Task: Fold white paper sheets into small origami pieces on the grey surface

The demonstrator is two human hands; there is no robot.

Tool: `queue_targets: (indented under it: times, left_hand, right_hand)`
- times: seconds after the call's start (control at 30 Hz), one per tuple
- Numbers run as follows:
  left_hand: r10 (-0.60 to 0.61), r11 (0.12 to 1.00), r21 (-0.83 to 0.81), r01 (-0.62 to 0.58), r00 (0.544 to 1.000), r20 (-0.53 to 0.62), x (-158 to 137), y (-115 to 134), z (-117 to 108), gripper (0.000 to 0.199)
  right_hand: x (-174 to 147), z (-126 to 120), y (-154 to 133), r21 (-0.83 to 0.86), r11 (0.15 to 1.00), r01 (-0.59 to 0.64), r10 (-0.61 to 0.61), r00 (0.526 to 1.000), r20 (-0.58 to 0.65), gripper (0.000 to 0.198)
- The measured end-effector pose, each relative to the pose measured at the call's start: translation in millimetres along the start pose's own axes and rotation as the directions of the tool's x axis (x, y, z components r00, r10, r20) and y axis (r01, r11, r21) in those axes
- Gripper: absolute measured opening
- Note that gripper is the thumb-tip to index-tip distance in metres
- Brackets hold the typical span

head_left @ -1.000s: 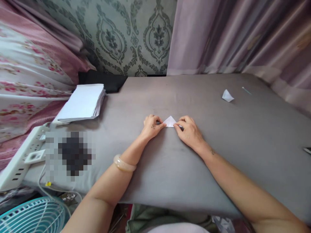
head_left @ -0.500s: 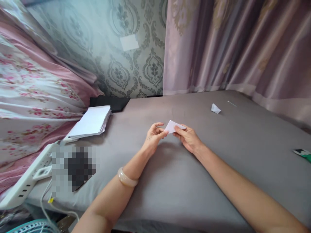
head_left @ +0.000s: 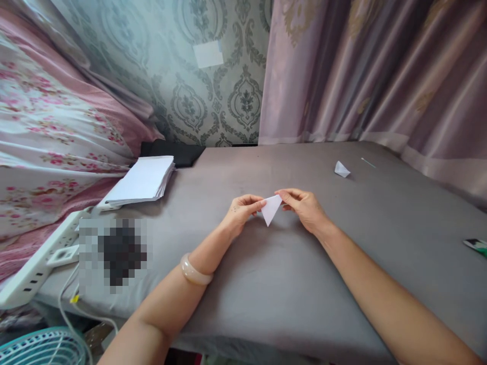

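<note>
- Clock centred on the white triangle point(head_left: 271, 209) of paper; 12 faces the wall point(head_left: 236, 96).
- Triangle: between the left hand point(head_left: 244, 210) and the right hand point(head_left: 303, 204), long edge toward 12, point toward 6. Cannot tell whether the point touches the grey desk point(head_left: 274, 284).
- Left hand, 9 o'clock: narrow, thumb and fingers pinching the triangle's left corner.
- Right hand, 3 o'clock: also narrow, pinching the right corner.
- Pale bangle point(head_left: 195, 270) on the left forearm, 8 o'clock.
- Folded piece point(head_left: 342, 170), white: 2 o'clock, lying on the desk, well apart from both hands.
- Thin stick point(head_left: 368, 162): 2 o'clock, just beyond the folded piece.
- Stack point(head_left: 142, 177) of white sheets: 10 o'clock, edges uneven. Flat black item point(head_left: 182, 154) just beyond.
- Power strip point(head_left: 32, 276), white: between 8 and 9 o'clock, on the desk.
- Pixelated patch point(head_left: 119, 253) near the strip; contents unreadable.
- Fan point(head_left: 41, 347), turquoise: 8 o'clock, beyond the desk edge.
- Dark-and-green item point(head_left: 476, 246): between 3 and 4 o'clock, partly out of view.
</note>
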State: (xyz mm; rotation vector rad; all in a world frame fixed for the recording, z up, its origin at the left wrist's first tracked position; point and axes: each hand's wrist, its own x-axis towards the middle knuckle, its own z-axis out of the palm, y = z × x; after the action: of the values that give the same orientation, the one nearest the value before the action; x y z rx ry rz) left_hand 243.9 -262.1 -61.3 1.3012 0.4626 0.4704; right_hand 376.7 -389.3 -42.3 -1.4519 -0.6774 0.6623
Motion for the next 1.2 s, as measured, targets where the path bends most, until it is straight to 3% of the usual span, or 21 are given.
queue_targets:
  times: [0.1,0.23,0.37,0.43,0.53,0.63,0.97,1.07,1.13,1.2]
  left_hand:
    - [-0.06,0.998,-0.033,0.061,0.997,0.04,-2,2,1,0.024]
    - [-0.192,0.977,-0.077,0.201,0.976,0.103,-6,9,3,0.023]
    - [-0.225,0.937,-0.282,0.208,0.974,-0.028,-4,10,5,0.016]
    - [-0.244,0.907,-0.373,0.194,0.966,-0.091,-1,9,6,0.014]
    - [-0.249,0.89,-0.422,0.173,0.96,-0.131,2,7,7,0.014]
    - [-0.239,0.887,-0.436,0.155,0.96,-0.145,3,5,8,0.018]
    - [-0.245,0.88,-0.461,0.114,0.94,-0.236,6,0,7,0.016]
    - [-0.191,0.907,-0.416,0.068,0.946,-0.262,7,-5,7,0.019]
    - [-0.107,0.941,-0.339,0.013,0.959,-0.262,6,-7,7,0.022]
    - [-0.012,0.971,-0.236,-0.05,0.967,-0.253,3,-9,9,0.023]
  right_hand:
    - [2,0,0,-0.022,0.999,0.046,-0.047,0.996,-0.076,0.029]
    - [3,-3,2,-0.053,0.995,0.089,-0.092,0.994,-0.066,0.031]
    - [2,-1,3,-0.035,0.988,0.151,-0.154,0.973,-0.171,0.038]
    - [-1,3,3,-0.133,0.969,0.208,-0.232,0.951,-0.205,0.034]
    - [-6,11,4,-0.335,0.887,0.318,-0.385,0.91,-0.156,0.026]
    - [-9,17,7,-0.429,0.8,0.419,-0.498,0.863,-0.087,0.02]
    - [-16,22,13,-0.629,0.595,0.5,-0.606,0.794,0.058,0.031]
    - [-20,26,9,-0.602,0.642,0.476,-0.577,0.816,0.029,0.027]
    - [-21,27,6,-0.533,0.749,0.393,-0.49,0.871,-0.046,0.023]
    - [-19,26,4,-0.397,0.883,0.248,-0.32,0.939,-0.123,0.025]
